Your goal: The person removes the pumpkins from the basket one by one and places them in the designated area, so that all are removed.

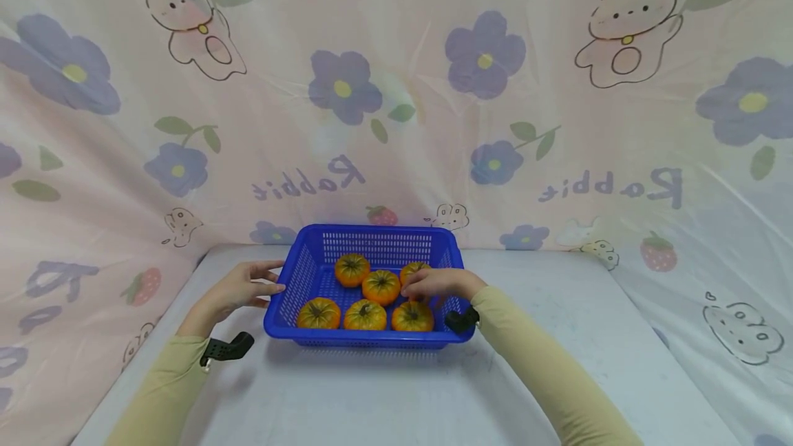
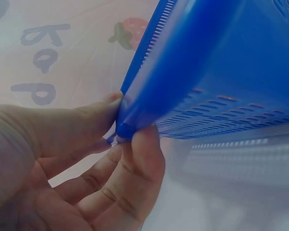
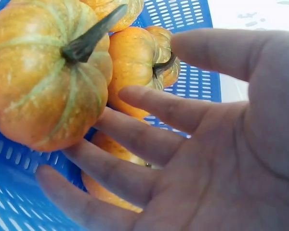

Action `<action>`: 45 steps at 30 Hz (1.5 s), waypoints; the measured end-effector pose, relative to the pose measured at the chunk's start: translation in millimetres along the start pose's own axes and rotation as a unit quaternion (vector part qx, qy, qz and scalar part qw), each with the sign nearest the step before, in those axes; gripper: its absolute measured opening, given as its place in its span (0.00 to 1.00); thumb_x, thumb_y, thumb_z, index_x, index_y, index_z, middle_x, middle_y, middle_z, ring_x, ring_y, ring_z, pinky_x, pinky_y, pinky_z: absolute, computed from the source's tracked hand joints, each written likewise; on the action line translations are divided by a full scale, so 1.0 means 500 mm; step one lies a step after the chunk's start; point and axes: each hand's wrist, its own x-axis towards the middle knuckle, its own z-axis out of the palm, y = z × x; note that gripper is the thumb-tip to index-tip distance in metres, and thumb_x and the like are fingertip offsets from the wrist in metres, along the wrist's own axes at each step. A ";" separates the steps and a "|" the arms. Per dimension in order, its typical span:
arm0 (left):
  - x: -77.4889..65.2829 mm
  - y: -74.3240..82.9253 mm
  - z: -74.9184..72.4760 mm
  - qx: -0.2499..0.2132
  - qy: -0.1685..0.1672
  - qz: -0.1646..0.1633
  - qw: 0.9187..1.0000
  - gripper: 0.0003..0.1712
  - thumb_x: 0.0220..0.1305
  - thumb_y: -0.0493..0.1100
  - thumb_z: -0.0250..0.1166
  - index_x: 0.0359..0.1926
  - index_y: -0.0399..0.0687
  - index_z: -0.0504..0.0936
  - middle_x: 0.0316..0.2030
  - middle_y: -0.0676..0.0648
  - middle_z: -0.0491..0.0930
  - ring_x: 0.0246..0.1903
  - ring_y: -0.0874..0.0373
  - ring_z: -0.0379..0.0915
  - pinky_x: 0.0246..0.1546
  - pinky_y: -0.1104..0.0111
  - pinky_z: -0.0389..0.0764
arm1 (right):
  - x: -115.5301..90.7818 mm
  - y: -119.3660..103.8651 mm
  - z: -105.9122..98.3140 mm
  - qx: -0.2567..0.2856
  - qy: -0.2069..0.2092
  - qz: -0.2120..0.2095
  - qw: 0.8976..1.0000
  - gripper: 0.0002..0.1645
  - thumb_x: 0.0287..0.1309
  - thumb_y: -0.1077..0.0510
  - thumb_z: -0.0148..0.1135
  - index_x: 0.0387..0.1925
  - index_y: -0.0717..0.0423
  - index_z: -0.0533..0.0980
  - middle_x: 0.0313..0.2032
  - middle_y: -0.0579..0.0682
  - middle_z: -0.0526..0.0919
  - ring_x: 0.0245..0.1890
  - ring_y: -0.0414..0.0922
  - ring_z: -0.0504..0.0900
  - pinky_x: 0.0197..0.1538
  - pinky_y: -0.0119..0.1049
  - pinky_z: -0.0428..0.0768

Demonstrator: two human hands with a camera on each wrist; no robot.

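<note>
A blue plastic basket (image 1: 372,334) with slotted walls holds several small orange pumpkins in its bottom. My left hand (image 1: 238,289) pinches the basket's left rim; the left wrist view shows the rim (image 2: 149,110) between thumb and fingers. Inside the right part of the basket is my right hand (image 1: 442,283), over the front-right pumpkin (image 1: 413,319) and partly covering the back-right pumpkin (image 1: 414,269). Its fingers are spread and relaxed in the right wrist view, beside a large-looking pumpkin (image 3: 43,77) with a dark stem. Nothing is gripped there; whether fingertips touch a pumpkin I cannot tell.
The basket stands on a white table (image 1: 545,336). A curtain (image 1: 421,136) printed with rabbits and purple flowers hangs behind the table and along its sides. A black wrist mount (image 1: 229,347) sits on the left sleeve, another (image 1: 461,320) near the basket's right rim.
</note>
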 end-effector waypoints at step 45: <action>-0.004 -0.002 0.000 -0.006 0.005 -0.002 1.000 0.39 0.63 0.41 0.65 0.70 0.33 0.57 0.46 0.36 0.73 0.38 0.50 0.78 0.40 0.58 0.82 | -0.018 -0.009 0.006 -0.017 -0.048 -0.039 0.998 0.18 0.55 0.62 0.66 0.49 0.55 0.76 0.45 0.52 0.76 0.43 0.47 0.77 0.44 0.46 0.81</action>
